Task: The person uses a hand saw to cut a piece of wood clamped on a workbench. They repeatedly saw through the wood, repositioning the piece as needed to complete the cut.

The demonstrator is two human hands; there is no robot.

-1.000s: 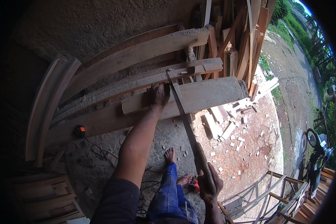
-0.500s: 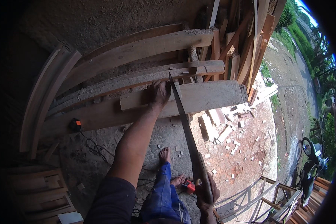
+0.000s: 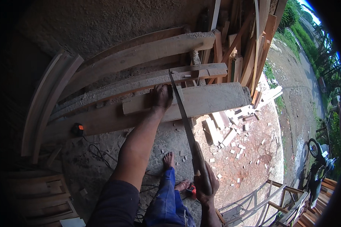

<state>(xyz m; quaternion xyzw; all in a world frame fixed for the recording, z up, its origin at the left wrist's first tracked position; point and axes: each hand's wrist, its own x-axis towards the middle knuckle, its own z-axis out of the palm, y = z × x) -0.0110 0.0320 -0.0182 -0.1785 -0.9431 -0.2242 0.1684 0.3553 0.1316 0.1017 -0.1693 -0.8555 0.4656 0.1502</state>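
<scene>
My right hand (image 3: 207, 184) is wrapped round the wooden handle of a handsaw (image 3: 183, 112). The long blade slants away from me, up and to the left, across the right end of a short board (image 3: 139, 104). That board lies on a wide thick plank (image 3: 214, 99). With its fingers curled, my left hand (image 3: 163, 95) grips the short board just left of the blade. The blade's tip reaches over a narrower, dust-covered beam (image 3: 140, 84) behind the plank. How deep the teeth sit in the wood I cannot tell.
A black and orange tape measure (image 3: 78, 129) sits on the plank at left. Offcuts (image 3: 228, 137) litter the floor at right. Timber lengths (image 3: 250, 56) lean at the back. My bare foot (image 3: 168, 159) stands near cables and a red tool (image 3: 192, 190). A wooden frame (image 3: 278, 206) stands lower right.
My right hand has pushed the saw forward, away from me, so its tip reaches farther over the back beam. My left hand stays on the short board.
</scene>
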